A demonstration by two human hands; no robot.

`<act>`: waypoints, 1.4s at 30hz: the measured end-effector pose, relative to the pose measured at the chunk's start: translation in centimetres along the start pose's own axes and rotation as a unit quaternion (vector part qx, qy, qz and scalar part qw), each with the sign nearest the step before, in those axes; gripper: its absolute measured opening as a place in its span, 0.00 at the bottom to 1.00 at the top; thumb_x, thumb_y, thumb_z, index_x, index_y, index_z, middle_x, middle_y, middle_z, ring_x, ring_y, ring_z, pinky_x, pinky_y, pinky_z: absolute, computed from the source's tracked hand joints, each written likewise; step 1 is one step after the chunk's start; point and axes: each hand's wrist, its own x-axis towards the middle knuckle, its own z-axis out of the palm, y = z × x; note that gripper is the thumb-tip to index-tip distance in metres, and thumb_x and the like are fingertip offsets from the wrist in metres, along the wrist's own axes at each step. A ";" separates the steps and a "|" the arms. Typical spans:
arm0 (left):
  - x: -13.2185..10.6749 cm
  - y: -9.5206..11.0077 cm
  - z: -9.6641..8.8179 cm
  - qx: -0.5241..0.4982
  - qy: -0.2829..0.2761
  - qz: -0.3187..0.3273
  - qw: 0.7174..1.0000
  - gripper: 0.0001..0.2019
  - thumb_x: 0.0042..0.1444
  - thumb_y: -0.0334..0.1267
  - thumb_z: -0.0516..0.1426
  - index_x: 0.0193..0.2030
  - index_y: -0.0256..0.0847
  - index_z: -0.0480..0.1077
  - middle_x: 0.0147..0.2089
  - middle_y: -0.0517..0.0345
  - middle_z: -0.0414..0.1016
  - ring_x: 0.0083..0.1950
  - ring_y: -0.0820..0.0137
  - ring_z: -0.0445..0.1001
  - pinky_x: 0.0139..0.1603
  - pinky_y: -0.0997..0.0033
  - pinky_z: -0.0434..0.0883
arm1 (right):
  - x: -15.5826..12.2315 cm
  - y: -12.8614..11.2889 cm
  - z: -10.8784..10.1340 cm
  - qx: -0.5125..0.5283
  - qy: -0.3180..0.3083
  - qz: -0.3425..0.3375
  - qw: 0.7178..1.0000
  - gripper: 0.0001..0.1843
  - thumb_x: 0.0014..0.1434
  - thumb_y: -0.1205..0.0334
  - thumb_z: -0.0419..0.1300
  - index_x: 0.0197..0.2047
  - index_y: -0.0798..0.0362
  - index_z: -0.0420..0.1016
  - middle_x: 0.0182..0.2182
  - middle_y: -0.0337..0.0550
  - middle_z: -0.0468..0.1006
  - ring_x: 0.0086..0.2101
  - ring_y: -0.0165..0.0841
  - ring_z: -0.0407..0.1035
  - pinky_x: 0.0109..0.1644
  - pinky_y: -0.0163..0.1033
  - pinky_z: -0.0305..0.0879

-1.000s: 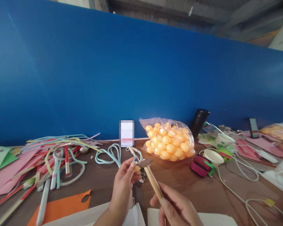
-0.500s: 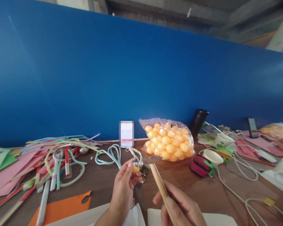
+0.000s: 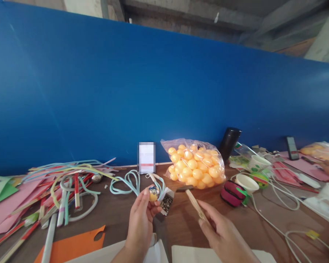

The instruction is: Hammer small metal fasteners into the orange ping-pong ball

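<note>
My left hand (image 3: 143,215) is closed, its fingertips pinching an orange table tennis ball (image 3: 154,194) whose upper part is covered with shiny silver tacks. Wooden-handled, with a dark metal head, a hammer (image 3: 195,203) is gripped in my right hand (image 3: 218,228). Its head is held up to the right of the ball, apart from it. Just beyond my left fingers stands a small open box (image 3: 167,201) full of small metal tacks. Behind the hammer lies a clear plastic bag (image 3: 193,162) filled with orange balls.
Coloured sticks and tubes (image 3: 68,186) are heaped at left, beside an orange sheet (image 3: 74,243). A light-blue lanyard (image 3: 126,182) lies near the blue partition (image 3: 153,80). At right are a maroon pouch (image 3: 232,193), paper cups (image 3: 247,182), a black flask (image 3: 230,144) and white cables (image 3: 265,223).
The hammer has moved right and away from the ball, its handle now gripped lower in view. My left hand has shifted slightly left and down with the ball, uncovering more of the tack box.
</note>
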 end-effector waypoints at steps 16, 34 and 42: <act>0.2 -0.1 -0.2 0.034 0.013 0.006 0.999 0.19 0.46 0.45 0.66 0.43 0.37 0.75 0.29 0.59 0.74 0.27 0.75 0.71 0.25 0.76 0.72 | -0.2 0.2 0.1 -0.291 -0.039 -0.004 0.956 0.22 0.61 0.63 0.51 0.58 0.49 0.70 0.50 0.50 0.79 0.49 0.47 0.74 0.47 0.47 0.70; 0.7 -0.4 -0.8 0.057 0.023 0.043 0.997 0.21 0.47 0.49 0.65 0.45 0.38 0.75 0.34 0.55 0.76 0.27 0.74 0.70 0.25 0.76 0.70 | 6.4 -7.5 5.2 -0.306 -0.129 -0.196 0.923 0.12 0.58 0.68 0.55 0.35 0.50 0.81 0.32 0.46 0.84 0.33 0.41 0.78 0.30 0.36 0.57; 0.6 -0.6 -0.9 0.071 0.021 0.032 0.997 0.21 0.49 0.47 0.64 0.47 0.38 0.75 0.33 0.56 0.75 0.26 0.75 0.69 0.25 0.76 0.69 | 6.0 -6.5 5.7 -0.289 -0.139 -0.206 0.925 0.11 0.59 0.65 0.55 0.38 0.47 0.79 0.36 0.41 0.84 0.35 0.39 0.79 0.31 0.35 0.58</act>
